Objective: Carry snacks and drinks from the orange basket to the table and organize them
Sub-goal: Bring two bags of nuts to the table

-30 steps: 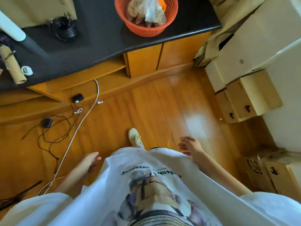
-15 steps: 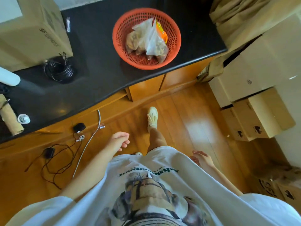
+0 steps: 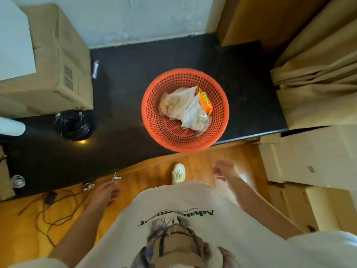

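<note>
An orange mesh basket [image 3: 154, 120] stands near the front edge of a black counter [image 3: 123, 97]. Inside it lie two clear bags of pale snacks [image 3: 174, 104] and an orange snack packet [image 3: 205, 100]. My left hand [image 3: 105, 193] hangs low over the wooden floor, left of my body, holding nothing, fingers loosely curled. My right hand [image 3: 225, 170] is raised just below the counter edge, under the basket's right side, blurred and empty with fingers apart.
A big cardboard box [image 3: 58, 60] and a coil of black cable [image 3: 72, 124] sit on the counter's left. Beige curtain [image 3: 316, 74] and stacked cartons [image 3: 313, 159] crowd the right. Loose wires [image 3: 58, 206] trail on the floor at left.
I have stepped closer to the counter, so the basket now lies just ahead. My right hand has risen toward the counter edge; my left hand has dropped back beside my body.
</note>
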Motion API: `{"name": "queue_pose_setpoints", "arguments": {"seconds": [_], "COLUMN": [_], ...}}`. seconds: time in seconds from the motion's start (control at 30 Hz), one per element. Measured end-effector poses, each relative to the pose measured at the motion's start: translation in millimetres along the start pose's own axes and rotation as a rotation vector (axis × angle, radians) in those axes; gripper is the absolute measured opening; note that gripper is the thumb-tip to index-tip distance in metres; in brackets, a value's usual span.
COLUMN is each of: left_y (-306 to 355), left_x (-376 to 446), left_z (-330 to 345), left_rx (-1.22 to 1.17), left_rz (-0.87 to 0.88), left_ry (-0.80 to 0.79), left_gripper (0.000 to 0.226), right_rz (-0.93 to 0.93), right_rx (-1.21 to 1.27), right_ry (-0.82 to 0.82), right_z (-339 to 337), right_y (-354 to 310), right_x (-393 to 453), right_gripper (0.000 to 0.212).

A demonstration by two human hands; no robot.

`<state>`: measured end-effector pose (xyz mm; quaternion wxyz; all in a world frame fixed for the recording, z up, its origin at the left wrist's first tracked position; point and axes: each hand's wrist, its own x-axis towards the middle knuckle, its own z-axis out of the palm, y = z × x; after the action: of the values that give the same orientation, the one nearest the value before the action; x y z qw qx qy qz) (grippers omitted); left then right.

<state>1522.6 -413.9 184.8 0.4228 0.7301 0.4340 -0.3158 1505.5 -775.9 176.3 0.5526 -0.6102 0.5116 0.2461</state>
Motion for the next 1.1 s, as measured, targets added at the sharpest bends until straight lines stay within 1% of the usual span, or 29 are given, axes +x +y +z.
{"name": "queue_pose_setpoints", "arguments": {"seconds": [0.03,0.1,0.13,0.17,0.27,0.33,0.4,0.43,0.47,0.57,0.63,0.7,0.77,0.83,0.97,1.1], "left_y": [6.9,22.7,33.4,46.5,96.6,131.1,160.7,172.9,183.7,210.4,221.1,227.3,231.6,234.7,236.6,243.4], "left_x": [1.3,3.3,4.9,6.6,12.8,19.6,30.9,37.9,46.2,71.6,87.8,102.6,115.9,126.0,135.0,133.5], "left_z": [0.6,3.6,7.5,13.4,41.5,66.6,94.0,107.7,121.2,155.2,168.9,176.6,182.1,185.3,189.4,192.5], "left_rx": [-0.029,-0.069,-0.086,-0.105,-0.126,-0.081,0.028,0.114,0.200,0.443,0.558,0.649,0.713,0.774,0.835,0.842], "left_rz": [-0.014,-0.014,0.010,0.050,0.217,0.352,0.496,0.566,0.636,0.798,0.859,0.919,1.013,1.073,1.081,1.081], "left_ry": [0.019,0.039,0.036,0.025,-0.028,-0.127,-0.247,-0.275,-0.276,-0.169,-0.076,-0.004,0.022,-0.001,-0.048,0.024], "left_gripper": [0.025,0.022,0.020,0.018,0.020,0.023,0.021,0.020,0.023,0.051,0.072,0.083,0.084,0.083,0.083,0.072], "right_rz": [-0.043,-0.114,-0.150,-0.181,-0.256,-0.335,-0.393,-0.412,-0.429,-0.474,-0.471,-0.478,-0.490,-0.491,-0.513,-0.537], "right_rx": [-0.037,-0.078,-0.094,-0.124,-0.330,-0.413,-0.479,-0.517,-0.550,-0.585,-0.592,-0.606,-0.605,-0.593,-0.582,-0.622], "right_ry": [0.011,0.007,0.007,0.015,0.055,0.043,0.034,0.041,0.054,0.059,0.039,0.019,0.015,0.025,0.038,0.069], "right_z": [3.6,8.8,11.1,13.4,20.3,26.8,33.4,36.2,38.6,45.6,48.6,51.1,53.0,54.7,56.4,54.6], "right_y": [-22.6,-61.3,-77.1,-90.6,-119.9,-128.4,-130.5,-130.2,-128.9,-124.5,-122.1,-119.4,-118.7,-118.6,-118.6,-120.4], "right_x": [7.2,21.0,30.7,40.6,68.5,85.4,100.2,105.8,111.1,120.9,126.1,131.5,137.1,141.5,146.4,147.9], "right_gripper": [0.019,0.015,0.013,0.014,0.029,0.041,0.055,0.060,0.063,0.066,0.071,0.077,0.077,0.073,0.069,0.075]}}
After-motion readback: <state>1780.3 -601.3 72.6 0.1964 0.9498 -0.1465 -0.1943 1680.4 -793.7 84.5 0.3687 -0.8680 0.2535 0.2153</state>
